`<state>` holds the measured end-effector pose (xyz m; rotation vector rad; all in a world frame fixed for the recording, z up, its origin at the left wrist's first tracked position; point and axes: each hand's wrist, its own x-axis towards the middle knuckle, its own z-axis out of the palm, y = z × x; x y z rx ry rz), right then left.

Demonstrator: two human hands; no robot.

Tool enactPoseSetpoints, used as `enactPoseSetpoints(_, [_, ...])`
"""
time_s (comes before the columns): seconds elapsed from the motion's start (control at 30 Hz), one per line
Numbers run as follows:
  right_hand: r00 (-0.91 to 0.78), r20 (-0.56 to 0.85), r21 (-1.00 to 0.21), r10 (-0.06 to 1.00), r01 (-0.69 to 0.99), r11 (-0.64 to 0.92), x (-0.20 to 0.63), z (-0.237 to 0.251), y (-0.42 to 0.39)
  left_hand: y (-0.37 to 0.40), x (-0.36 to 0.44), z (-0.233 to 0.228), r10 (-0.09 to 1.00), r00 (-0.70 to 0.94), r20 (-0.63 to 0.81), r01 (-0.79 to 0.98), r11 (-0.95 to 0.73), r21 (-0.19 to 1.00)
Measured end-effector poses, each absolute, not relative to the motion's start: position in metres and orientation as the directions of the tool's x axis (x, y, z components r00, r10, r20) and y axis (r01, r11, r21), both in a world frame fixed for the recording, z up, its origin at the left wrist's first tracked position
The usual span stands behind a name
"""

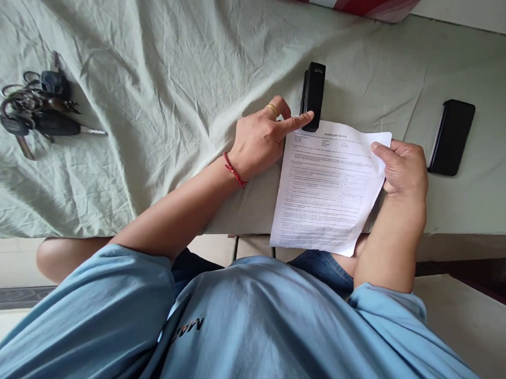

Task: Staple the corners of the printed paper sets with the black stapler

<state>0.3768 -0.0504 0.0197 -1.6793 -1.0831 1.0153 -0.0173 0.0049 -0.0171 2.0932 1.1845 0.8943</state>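
A black stapler (315,92) stands on the cloth, its near end over the top edge of a printed paper sheet (327,189). My left hand (261,133) reaches in from the left, its index finger stretched out and resting on the stapler's near end. The other visible fingers are curled, with a gold ring on one; its thumb is hidden. My right hand (406,166) is closed on the sheet's upper right corner, thumb on top. The sheet's lower part hangs past the table edge, above my lap. Its heading reads "Overleaf Notes".
A black phone-like slab (452,137) lies right of my right hand. Several keys on a ring (40,105) lie far left. A wrinkled pale green cloth (158,59) covers the table. At the back stands a red and white box (364,1).
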Motion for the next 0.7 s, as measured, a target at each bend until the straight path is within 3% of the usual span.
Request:
enactPoseSetpoints(0.13, [0.288,-0.235,-0.933,0.928,0.201,-0.299,0.367,0.034,-0.052,0.004,-0.013,-0.016,0.886,0.358,0.296,0.493,-0.448,0.745])
enactPoseSetpoints(0.33, [-0.056,-0.349,-0.928,0.935,0.162,-0.337,0.343,0.081,-0.072,0.016,-0.021,-0.014,0.846,0.352,0.401,0.267,-0.501,0.823])
enactPoseSetpoints(0.4, [-0.088,-0.342,-0.936,0.936,0.125,-0.330,0.338,0.090,-0.078,0.018,-0.023,-0.013,0.873,0.301,0.384,0.184,-0.448,0.875])
enactPoseSetpoints(0.53, [0.161,-0.181,-0.984,0.970,-0.032,-0.178,0.326,0.094,-0.080,0.015,-0.022,-0.001,0.945,0.273,0.178,0.022,-0.191,0.981])
enactPoseSetpoints(0.7, [0.320,-0.068,-0.998,0.945,-0.022,-0.064,0.310,0.087,-0.062,0.007,-0.022,0.020,0.967,0.253,0.007,0.005,-0.008,1.000])
